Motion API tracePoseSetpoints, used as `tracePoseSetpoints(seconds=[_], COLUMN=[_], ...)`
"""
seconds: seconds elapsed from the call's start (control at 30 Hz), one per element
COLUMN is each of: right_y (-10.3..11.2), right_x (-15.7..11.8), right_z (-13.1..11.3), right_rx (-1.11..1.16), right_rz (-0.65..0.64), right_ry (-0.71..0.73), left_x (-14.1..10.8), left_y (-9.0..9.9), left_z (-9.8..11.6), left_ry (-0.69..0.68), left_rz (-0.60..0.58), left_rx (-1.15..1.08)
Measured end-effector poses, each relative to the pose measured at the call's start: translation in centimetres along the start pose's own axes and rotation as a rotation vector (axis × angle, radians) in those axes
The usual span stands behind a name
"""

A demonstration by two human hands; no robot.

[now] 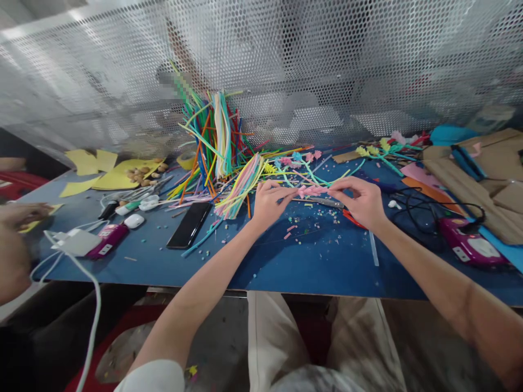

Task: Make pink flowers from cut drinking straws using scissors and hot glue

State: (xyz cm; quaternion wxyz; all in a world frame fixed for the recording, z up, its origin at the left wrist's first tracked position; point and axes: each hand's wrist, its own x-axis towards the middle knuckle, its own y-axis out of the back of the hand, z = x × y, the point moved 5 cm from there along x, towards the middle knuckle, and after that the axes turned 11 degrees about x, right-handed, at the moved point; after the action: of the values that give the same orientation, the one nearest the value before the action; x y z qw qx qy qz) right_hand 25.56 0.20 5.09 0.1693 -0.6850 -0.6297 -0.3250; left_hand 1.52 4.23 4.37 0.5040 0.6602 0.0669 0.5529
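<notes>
Between the fingertips of my left hand (272, 206) and right hand (362, 202) I pinch a twisted pink chenille stem (312, 191), its ends hidden by my fingers. Just left lie pastel chenille stems (241, 189), then a dark-screened smartphone (189, 226); well right sits a magenta box (470, 244), its pale markings illegible, and far left a co-worker's hand (25, 213) is partly cut off.

Diffuse light, seemingly overhead. Pale glare on mesh (261, 71), upper left. Soft shadow on surface (269, 272) below hands (270, 204). Edges wide-angle stretched; pixelated patch, upper left of centre.
</notes>
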Motion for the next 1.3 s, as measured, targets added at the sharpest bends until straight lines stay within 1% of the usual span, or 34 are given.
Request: tracePoseSetpoints(seconds=[0.1, 0.23, 0.3, 0.43, 0.73, 0.87, 1.03, 1.13, 1.3], right_y=[-0.1, -0.2, -0.4, -0.6, -0.7, -0.8, -0.8, -0.7, -0.7], right_x=[-0.1, -0.3, -0.4, -0.6, -0.6, -0.5, -0.5, -0.5, -0.4], right_z=[-0.5, -1.1, -1.2, -1.0, -1.2, -0.9, -0.6, -0.6, -0.7], right_rx=[-0.044, -0.024, -0.013, -0.017, -0.049, -0.079, -0.078, -0.073, -0.107], right_rz=[-0.028, -0.011, -0.017, 0.011, 0.058, 0.03, 0.018, 0.014, -0.023], right_ry=[0.035, 0.105, 0.117, 0.082, 0.087, 0.061, 0.03, 0.012, 0.017], left_x=[-0.1, -0.1, -0.1, -0.1, -0.1, -0.1, -0.1, -0.1, -0.1], left_y=[-0.1, -0.2, -0.2, -0.1, 0.2, 0.5, 0.5, 0.7, 0.7], left_z=[-0.1, 0.1, 0.2, 0.3, 0.6, 0.7, 0.8, 0.9, 0.8], left_ry=[-0.008, -0.016, -0.022, -0.041, -0.08, -0.106, -0.106, -0.108, -0.099], left_rz=[0.011, 0.001, -0.003, -0.013, 0.021, 0.066, 0.068, 0.096, 0.102], left_rx=[-0.017, -0.014, -0.011, -0.009, 0.004, 0.017, 0.041, 0.051, 0.047])
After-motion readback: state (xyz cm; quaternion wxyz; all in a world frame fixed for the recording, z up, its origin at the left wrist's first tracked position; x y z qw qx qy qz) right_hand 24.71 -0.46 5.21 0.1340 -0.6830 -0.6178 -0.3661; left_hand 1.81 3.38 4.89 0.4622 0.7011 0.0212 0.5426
